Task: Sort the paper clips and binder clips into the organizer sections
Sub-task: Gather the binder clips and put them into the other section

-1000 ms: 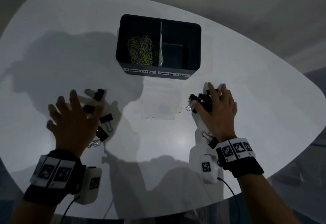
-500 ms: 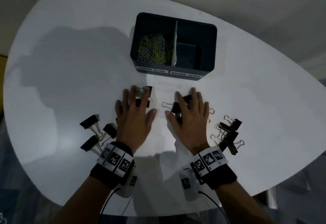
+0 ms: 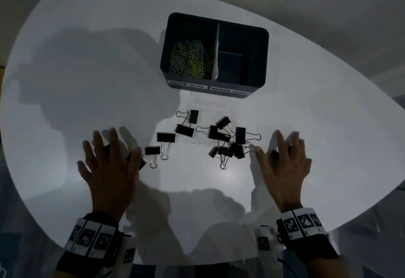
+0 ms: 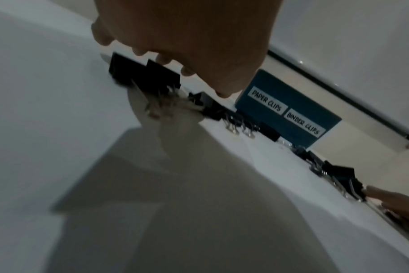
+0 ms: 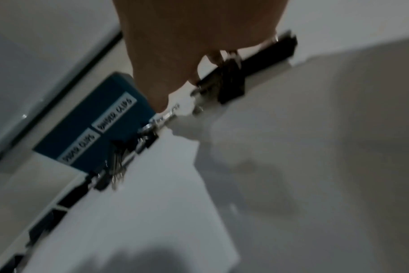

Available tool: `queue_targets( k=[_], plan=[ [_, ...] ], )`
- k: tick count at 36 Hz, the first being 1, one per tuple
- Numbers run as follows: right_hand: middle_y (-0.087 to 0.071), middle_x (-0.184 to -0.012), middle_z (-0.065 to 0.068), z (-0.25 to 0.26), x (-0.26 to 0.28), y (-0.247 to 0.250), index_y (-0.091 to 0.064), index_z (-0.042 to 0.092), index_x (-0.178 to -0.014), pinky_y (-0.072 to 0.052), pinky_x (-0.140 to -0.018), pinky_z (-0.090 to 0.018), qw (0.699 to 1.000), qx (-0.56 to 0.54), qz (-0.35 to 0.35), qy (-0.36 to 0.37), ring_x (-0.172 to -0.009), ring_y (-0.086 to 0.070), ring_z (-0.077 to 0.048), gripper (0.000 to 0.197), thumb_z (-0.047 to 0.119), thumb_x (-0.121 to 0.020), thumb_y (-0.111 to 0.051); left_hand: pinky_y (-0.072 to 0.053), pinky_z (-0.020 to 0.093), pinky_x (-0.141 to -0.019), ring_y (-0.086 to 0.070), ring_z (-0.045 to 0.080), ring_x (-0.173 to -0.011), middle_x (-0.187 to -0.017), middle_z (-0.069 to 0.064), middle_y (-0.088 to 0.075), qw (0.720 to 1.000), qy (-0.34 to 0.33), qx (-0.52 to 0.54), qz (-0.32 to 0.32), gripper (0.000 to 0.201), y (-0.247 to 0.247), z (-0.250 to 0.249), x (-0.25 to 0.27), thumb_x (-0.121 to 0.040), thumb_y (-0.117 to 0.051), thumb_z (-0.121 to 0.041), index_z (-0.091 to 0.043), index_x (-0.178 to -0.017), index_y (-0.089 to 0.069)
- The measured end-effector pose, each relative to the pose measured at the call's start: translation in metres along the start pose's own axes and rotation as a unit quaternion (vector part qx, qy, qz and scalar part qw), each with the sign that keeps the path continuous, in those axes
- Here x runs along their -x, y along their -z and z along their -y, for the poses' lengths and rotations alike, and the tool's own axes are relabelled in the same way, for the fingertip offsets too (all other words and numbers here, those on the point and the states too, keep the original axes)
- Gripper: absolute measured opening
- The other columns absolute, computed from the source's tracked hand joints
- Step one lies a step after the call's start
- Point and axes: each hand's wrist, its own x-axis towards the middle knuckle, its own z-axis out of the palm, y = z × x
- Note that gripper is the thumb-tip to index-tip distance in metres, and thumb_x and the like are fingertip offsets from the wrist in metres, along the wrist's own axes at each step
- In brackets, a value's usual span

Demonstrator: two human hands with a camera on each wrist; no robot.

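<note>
Head cam shows the whole setup, so biggest stuff first. White table point(image 3: 65, 102) under both my hands, and straight ahead of my fingertips, well beyond them, sits the dark organizer point(image 3: 215, 90), two labelled sections facing me. Its section on my left-hand side already holds the pile of paper clips point(image 3: 190, 59), way too tangled to count. The binder side looks empty from here, so I'd say half the job is done.

Between my hands are the binder clips point(image 3: 221, 137), loosely herded into the middle, which I reckon makes scooping them up easier. Count is rough: four lying separately nearer my left hand point(image 3: 108, 168), then a heap of about seven toward my right hand point(image 3: 285, 168), overlapping so I can't be exact.

Both hands are flat with fingers spread, palms down, not closed round anything. A couple of clips sit under my left fingers point(image 4: 166, 61); the left wrist cam shows two black bodies just below them. At least two more are under my right palm, but the right wrist cam is too blurry to say more.
</note>
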Motion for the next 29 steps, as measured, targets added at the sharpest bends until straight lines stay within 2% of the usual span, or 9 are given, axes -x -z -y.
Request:
queue_targets(
  k=[3,8,15,18,20,23,24,26,29],
  plan=[
    [-0.025,-0.159,-0.017,0.008,0.001,-0.013,-0.039,0.026,-0.148,-0.024,-0.108,-0.07,0.999,0.031,-0.001,0.019,-0.148,-0.02,-0.036,0.079,0.072,-0.084,-0.049,-0.022,0.066,-0.108,-0.011,0.047,-0.145,-0.159,0.023,-0.012,0.999,-0.024,-0.032,0.011,0.08,-0.013,-0.005,-0.003,-0.092,-0.022,-0.065,-0.015,-0.155,-0.013],
    [-0.018,-0.163,-0.012,0.041,0.004,-0.026,-0.035,0.032,-0.15,-0.013,-0.115,-0.066,0.998,-0.011,0.008,0.058,-0.151,-0.012,-0.032,0.076,0.073,-0.086,-0.04,-0.024,0.062,-0.11,-0.016,0.042,-0.146,-0.159,0.021,-0.017,0.997,-0.068,-0.035,-0.002,0.073,-0.025,-0.039,-0.008,-0.096,-0.028,-0.06,-0.015,-0.154,-0.021],
    [-0.018,-0.163,-0.009,0.077,0.018,-0.041,-0.038,0.028,-0.149,-0.012,-0.117,-0.061,0.992,-0.033,0.035,0.117,-0.152,-0.009,-0.029,0.066,0.064,-0.095,-0.035,-0.011,0.055,-0.119,-0.005,0.033,-0.15,-0.163,0.012,-0.007,0.987,-0.157,-0.01,0.02,0.069,-0.039,-0.081,-0.001,-0.099,-0.019,-0.057,-0.02,-0.156,-0.013],
    [-0.02,-0.163,-0.01,0.087,0.021,-0.041,-0.038,0.024,-0.15,-0.016,-0.118,-0.059,0.985,-0.08,0.054,0.145,-0.152,-0.012,-0.027,0.06,0.055,-0.099,-0.03,-0.007,0.052,-0.121,0.006,0.028,-0.151,-0.164,0.009,0.002,0.982,-0.179,0.036,0.036,0.066,-0.045,-0.093,0.004,-0.101,-0.016,-0.054,-0.019,-0.157,-0.006],
    [-0.023,-0.162,-0.011,0.09,0.021,-0.036,-0.038,0.023,-0.15,-0.022,-0.117,-0.057,0.975,-0.129,0.065,0.169,-0.151,-0.016,-0.027,0.054,0.046,-0.101,-0.034,-0.005,0.049,-0.122,0.012,0.023,-0.15,-0.164,0.007,0.007,0.975,-0.2,0.086,0.04,0.062,-0.043,-0.097,0.007,-0.103,-0.017,-0.049,-0.021,-0.157,-0.002],
    [-0.026,-0.16,-0.01,0.082,0.02,-0.021,-0.038,0.018,-0.149,-0.024,-0.121,-0.043,0.964,-0.204,0.056,0.162,-0.15,-0.018,-0.022,0.05,0.034,-0.102,-0.044,-0.003,0.044,-0.122,0.015,0.016,-0.149,-0.164,0.002,0.01,0.964,-0.19,0.182,0.033,0.057,-0.031,-0.095,0.012,-0.104,-0.021,-0.042,-0.028,-0.156,-0.003],
    [-0.029,-0.159,-0.008,0.077,0.02,-0.014,-0.04,0.017,-0.148,-0.025,-0.12,-0.039,0.964,-0.223,0.053,0.139,-0.149,-0.021,-0.02,0.05,0.032,-0.102,-0.047,-0.007,0.045,-0.121,0.013,0.016,-0.15,-0.164,0.002,0.006,0.965,-0.173,0.195,0.022,0.056,-0.027,-0.091,0.013,-0.104,-0.021,-0.042,-0.027,-0.156,-0.008],
    [-0.04,-0.151,-0.007,0.06,0.02,0.0,-0.046,0.015,-0.144,-0.036,-0.114,-0.039,0.966,-0.24,0.03,0.096,-0.143,-0.034,-0.019,0.049,0.033,-0.099,-0.051,-0.019,0.05,-0.119,-0.001,0.02,-0.151,-0.162,0.006,-0.01,0.971,-0.134,0.198,0.007,0.054,-0.017,-0.078,0.014,-0.102,-0.025,-0.042,-0.022,-0.152,-0.027],
    [-0.05,-0.135,-0.003,0.032,0.02,0.014,-0.053,0.014,-0.135,-0.051,-0.093,-0.044,0.972,-0.226,0.002,0.064,-0.119,-0.053,-0.021,0.049,0.036,-0.092,-0.059,-0.039,0.049,-0.103,-0.034,0.035,-0.135,-0.146,0.018,-0.039,0.99,-0.106,0.096,0.0,0.055,-0.007,-0.054,0.014,-0.098,-0.033,-0.051,-0.014,-0.136,-0.048]
  ],
)
